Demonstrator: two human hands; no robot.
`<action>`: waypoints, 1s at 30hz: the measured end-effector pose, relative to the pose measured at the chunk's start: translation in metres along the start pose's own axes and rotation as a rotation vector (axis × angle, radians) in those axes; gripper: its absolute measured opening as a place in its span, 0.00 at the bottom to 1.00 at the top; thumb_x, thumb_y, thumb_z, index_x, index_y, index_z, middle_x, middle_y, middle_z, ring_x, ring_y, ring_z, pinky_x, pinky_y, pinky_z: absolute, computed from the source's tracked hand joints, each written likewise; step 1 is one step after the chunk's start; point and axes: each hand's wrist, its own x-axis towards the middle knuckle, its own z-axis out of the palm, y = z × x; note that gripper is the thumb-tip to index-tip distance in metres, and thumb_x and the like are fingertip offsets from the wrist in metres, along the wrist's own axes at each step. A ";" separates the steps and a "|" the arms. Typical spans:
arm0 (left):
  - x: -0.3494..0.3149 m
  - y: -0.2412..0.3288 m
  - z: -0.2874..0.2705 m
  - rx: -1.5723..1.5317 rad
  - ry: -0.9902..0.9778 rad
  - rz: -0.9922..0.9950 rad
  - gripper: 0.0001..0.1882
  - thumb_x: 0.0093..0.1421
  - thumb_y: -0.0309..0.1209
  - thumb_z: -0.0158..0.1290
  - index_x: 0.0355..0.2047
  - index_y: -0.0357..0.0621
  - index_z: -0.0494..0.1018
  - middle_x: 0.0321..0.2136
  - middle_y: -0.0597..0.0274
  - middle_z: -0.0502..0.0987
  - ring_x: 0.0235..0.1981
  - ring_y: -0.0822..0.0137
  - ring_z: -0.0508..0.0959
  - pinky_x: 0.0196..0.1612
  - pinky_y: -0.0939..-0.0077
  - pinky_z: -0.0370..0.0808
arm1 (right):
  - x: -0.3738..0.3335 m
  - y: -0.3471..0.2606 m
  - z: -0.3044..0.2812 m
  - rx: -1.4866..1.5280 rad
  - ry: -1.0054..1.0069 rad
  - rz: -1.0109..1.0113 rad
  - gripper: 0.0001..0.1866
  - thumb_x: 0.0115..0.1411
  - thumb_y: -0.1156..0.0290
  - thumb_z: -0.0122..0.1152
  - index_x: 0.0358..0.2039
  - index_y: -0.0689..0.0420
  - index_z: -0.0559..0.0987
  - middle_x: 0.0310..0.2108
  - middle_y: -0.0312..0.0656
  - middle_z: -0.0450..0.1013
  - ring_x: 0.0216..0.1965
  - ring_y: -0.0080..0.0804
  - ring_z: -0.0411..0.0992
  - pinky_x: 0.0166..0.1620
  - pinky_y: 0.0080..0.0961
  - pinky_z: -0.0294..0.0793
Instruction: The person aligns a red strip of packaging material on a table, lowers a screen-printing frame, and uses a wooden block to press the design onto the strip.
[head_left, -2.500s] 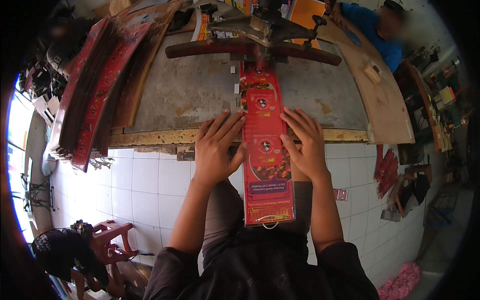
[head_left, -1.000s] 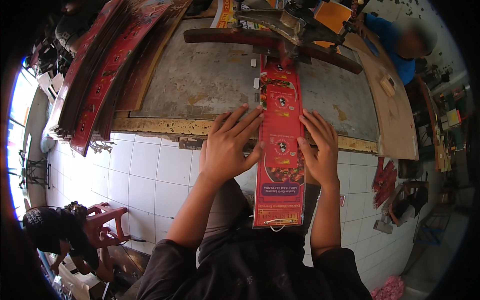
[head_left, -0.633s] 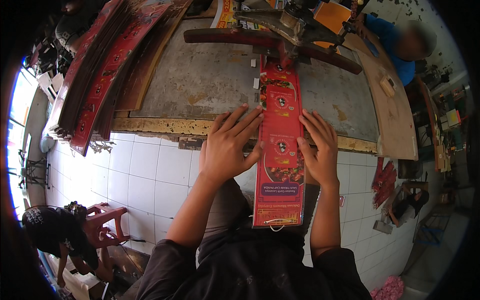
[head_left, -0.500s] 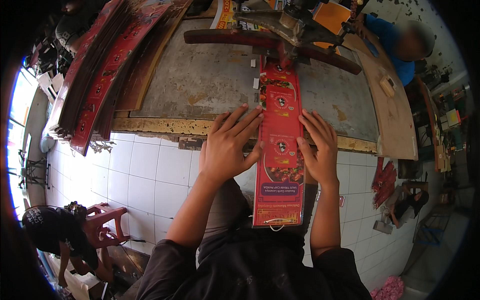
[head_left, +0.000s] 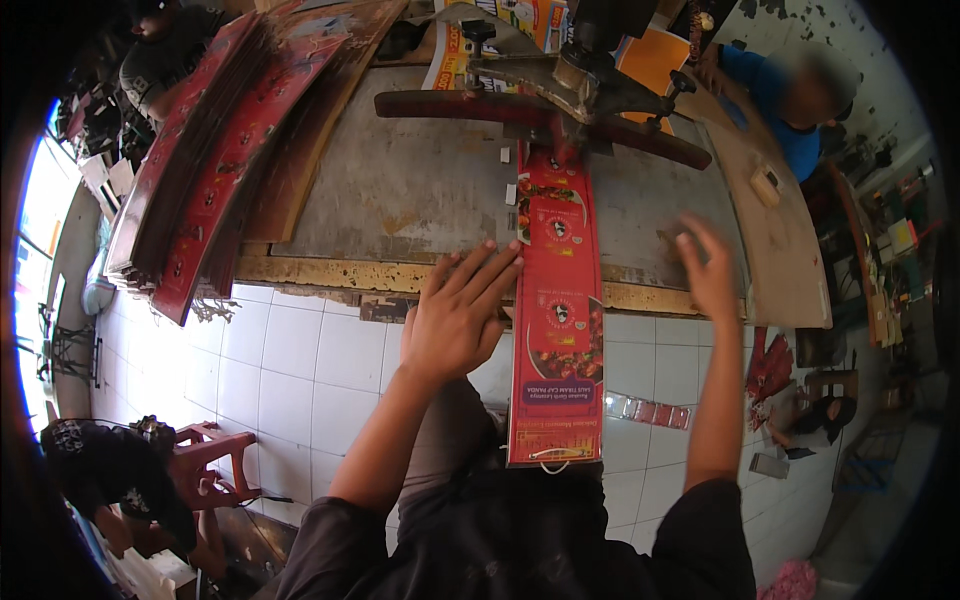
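Observation:
A long red printed strip (head_left: pixel 557 270) with food pictures lies lengthwise before me. Its far end runs under the dark metal press (head_left: pixel 580 80), and its near end hangs over the table's front edge toward my lap, with a small white cord loop at the end. My left hand (head_left: pixel 455 315) lies with fingers stretched beside the strip, fingertips at its left edge. To the right, apart from the strip, my right hand (head_left: pixel 708 270) is raised above the table edge with fingers apart and nothing in it, slightly blurred. Small white tabs (head_left: pixel 511 194) sit along the strip's left side.
A stack of red printed strips (head_left: pixel 215 200) leans over the worn grey tabletop (head_left: pixel 400 190) at left. A brown board (head_left: pixel 775 230) with a small wooden block lies at right. Nearby people include one in a blue shirt (head_left: pixel 765 75). A red stool (head_left: pixel 215 460) stands lower left.
My right hand has let go of the strip's right edge and moved out to the right. My left hand stays by the left edge. The view has shifted slightly.

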 end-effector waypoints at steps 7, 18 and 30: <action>-0.006 0.008 0.016 0.046 0.074 -0.018 0.44 0.51 0.33 0.67 0.71 0.57 0.72 0.75 0.69 0.68 0.74 0.62 0.69 0.72 0.49 0.64 | 0.085 0.199 -0.076 -0.808 0.300 0.070 0.32 0.74 0.60 0.62 0.74 0.56 0.67 0.76 0.52 0.61 0.77 0.56 0.58 0.75 0.50 0.62; -0.001 0.018 0.052 0.224 0.320 -0.049 0.13 0.66 0.36 0.61 0.50 0.60 0.85 0.59 0.76 0.85 0.63 0.69 0.78 0.67 0.68 0.58 | 0.137 0.267 -0.072 -0.717 0.326 0.191 0.34 0.72 0.58 0.61 0.75 0.54 0.68 0.78 0.47 0.59 0.77 0.50 0.57 0.78 0.45 0.56; 0.004 0.024 0.055 0.288 0.343 -0.069 0.16 0.67 0.42 0.60 0.53 0.57 0.84 0.58 0.72 0.85 0.62 0.65 0.79 0.66 0.64 0.61 | 0.131 0.261 -0.075 -0.521 0.433 0.192 0.26 0.70 0.68 0.63 0.68 0.49 0.79 0.65 0.47 0.74 0.66 0.51 0.71 0.68 0.45 0.72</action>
